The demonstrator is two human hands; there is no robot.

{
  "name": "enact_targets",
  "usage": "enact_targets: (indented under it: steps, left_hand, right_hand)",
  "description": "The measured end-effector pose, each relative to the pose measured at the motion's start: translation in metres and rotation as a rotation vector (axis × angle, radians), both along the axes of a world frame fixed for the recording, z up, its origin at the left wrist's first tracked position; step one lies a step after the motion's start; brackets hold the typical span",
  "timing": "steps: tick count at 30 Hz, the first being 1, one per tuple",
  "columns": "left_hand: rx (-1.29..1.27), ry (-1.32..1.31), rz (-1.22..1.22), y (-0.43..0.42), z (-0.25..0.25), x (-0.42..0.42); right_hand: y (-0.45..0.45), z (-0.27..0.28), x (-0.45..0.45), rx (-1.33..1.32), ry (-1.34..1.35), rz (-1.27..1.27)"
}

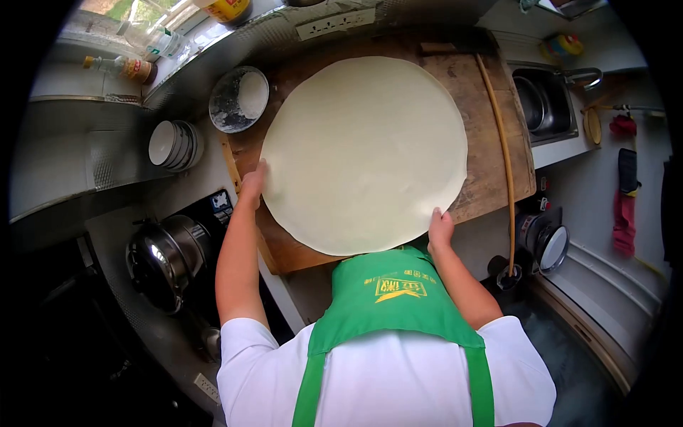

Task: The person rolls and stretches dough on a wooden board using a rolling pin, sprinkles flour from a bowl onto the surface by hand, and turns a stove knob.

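Note:
A large round sheet of rolled dough (pixel 366 153), pale and smooth, lies over a wooden board (pixel 484 128). My left hand (pixel 253 183) grips its left edge, thumb on top and the other fingers hidden beneath. At the lower right edge my right hand (pixel 440 228) pinches the same sheet, its thumb pressing a small dent into the dough. Beyond my left hand stands a metal bowl (pixel 226 107) with white flour in it. A long thin rolling pin (pixel 498 142) rests along the board's right side, its near end sticking out past the edge.
Stacked white bowls (pixel 166 144) and a steel pot (pixel 167 263) stand to the left. Bottles (pixel 121 67) line the window sill. A sink (pixel 544 103) is at the right. The front of a green apron (pixel 398 292) touches or nearly touches the dough's near edge.

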State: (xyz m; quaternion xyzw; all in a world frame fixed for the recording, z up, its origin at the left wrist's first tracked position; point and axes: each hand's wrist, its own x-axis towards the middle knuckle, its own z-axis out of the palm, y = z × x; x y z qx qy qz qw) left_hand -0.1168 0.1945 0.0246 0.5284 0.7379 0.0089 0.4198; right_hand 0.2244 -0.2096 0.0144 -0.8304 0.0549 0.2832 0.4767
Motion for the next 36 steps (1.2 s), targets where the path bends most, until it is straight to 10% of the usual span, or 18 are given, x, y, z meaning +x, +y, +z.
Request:
enact_targets:
  steps: [3, 14, 36]
  left_hand:
    - [-0.408, -0.512, 0.142, 0.003, 0.028, 0.011]
    - [-0.494, -0.467, -0.052, -0.015, 0.019, 0.030]
    - [-0.125, -1.385, -0.321, -0.124, 0.358, 0.121]
  right_hand:
    - [-0.003, -0.002, 0.042, 0.093, -0.079, -0.009]
    - [-0.020, 0.033, -0.024, 0.231, 0.680, 0.129]
    - [0.026, 0.265, 0.177, 1.220, 0.754, 0.390]
